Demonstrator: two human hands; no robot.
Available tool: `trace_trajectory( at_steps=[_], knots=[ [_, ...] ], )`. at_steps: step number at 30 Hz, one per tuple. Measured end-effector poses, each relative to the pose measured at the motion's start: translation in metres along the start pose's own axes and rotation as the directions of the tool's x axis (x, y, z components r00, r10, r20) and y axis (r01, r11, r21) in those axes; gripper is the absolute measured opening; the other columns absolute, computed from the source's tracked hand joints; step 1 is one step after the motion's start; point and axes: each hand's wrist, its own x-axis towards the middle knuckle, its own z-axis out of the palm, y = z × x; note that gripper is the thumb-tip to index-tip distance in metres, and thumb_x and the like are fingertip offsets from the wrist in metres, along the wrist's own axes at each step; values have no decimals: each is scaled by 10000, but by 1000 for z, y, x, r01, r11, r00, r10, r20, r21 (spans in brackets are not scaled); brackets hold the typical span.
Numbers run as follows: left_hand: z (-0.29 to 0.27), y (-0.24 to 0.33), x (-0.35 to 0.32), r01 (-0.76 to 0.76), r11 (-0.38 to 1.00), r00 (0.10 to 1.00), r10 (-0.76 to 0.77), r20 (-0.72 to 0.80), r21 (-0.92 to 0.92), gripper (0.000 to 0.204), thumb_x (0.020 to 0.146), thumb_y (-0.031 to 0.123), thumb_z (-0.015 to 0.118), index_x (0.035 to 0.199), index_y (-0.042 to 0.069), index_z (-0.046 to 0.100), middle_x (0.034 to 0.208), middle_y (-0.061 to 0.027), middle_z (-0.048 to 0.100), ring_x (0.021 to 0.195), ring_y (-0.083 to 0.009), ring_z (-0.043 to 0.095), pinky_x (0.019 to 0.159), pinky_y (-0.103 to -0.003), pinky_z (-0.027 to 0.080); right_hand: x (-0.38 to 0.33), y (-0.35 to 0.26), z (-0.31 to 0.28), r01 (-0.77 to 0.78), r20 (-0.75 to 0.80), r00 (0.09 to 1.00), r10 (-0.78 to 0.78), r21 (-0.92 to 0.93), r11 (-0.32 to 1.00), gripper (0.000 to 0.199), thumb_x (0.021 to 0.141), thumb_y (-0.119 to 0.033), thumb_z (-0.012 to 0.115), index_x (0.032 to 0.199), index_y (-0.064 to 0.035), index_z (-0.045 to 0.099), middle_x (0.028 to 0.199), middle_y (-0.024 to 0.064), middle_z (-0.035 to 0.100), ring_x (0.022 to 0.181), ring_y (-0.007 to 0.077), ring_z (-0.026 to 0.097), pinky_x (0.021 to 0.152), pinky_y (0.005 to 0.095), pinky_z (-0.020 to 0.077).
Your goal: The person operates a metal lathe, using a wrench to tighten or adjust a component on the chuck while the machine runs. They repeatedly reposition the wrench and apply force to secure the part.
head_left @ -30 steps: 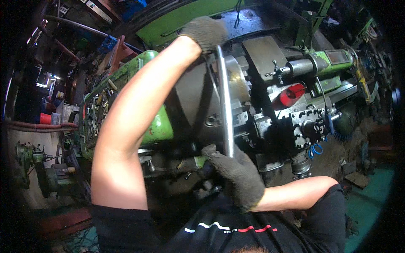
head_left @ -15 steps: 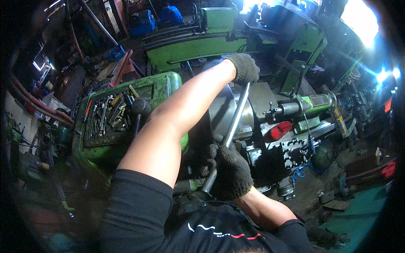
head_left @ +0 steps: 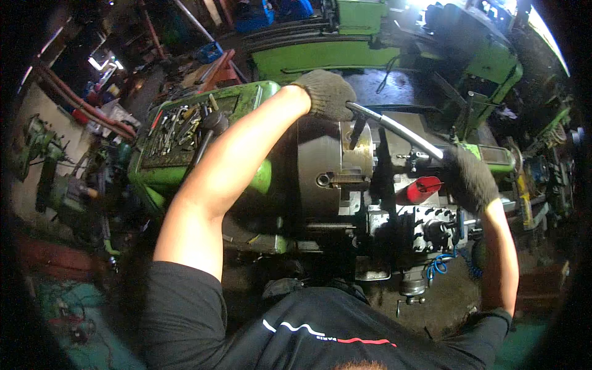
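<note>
Dark knit gloves cover both hands. My right hand (head_left: 472, 179) is wrapped around the right end of a long steel bar (head_left: 410, 135), which slants down to the right. At the bar's upper left end, my left hand (head_left: 325, 95) is curled over the top of the lathe chuck (head_left: 319, 163). Its fingers are mostly hidden, so what it grips does not show. A dark strip runs down from the bar's end over the chuck face; I cannot tell whether it is a tool or a shadow. Below the bar sits a red container (head_left: 424, 189).
Left of the chuck, the green headstock (head_left: 268, 92) carries a tray of loose tools (head_left: 176, 132) and a dark-headed hammer (head_left: 214, 121). The tool post (head_left: 435, 229) and a hand crank (head_left: 410, 301) are at right front. Another green machine (head_left: 308, 58) stands behind.
The bar has swung from steep across the chuck to slanting out over the right side. My right hand moved right with it; my left hand shifted slightly left. The view has also shifted.
</note>
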Motion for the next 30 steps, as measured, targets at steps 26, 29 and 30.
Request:
trace_trajectory(
  at_steps=[26,29,30],
  knots=[
    [58,90,-15,627,699,733,-679,-46,-344,350,1055,229,561,1289,-15,648,1019,-310,782,985,-444,801,885,-563,637,362,13,28,426,-231,839,-492,-283,859,161,932,-213,753,1029,-89,787,1055,228,785,1053,448,765,912,527,619],
    [55,95,-16,628,724,746,-664,-42,-286,306,1055,238,573,1197,-5,692,957,-278,795,919,-435,811,852,-561,643,377,64,19,271,-283,887,-366,-324,907,376,864,-384,870,1041,-61,800,1062,238,787,1064,446,763,939,519,613],
    [48,97,-15,652,716,736,-677,-21,-250,286,1025,253,632,1129,2,719,964,-267,786,933,-441,803,850,-560,638,381,78,16,211,-206,937,-283,-312,926,288,831,-271,819,1033,-74,764,1133,215,772,1131,429,729,953,498,584]
  ],
)
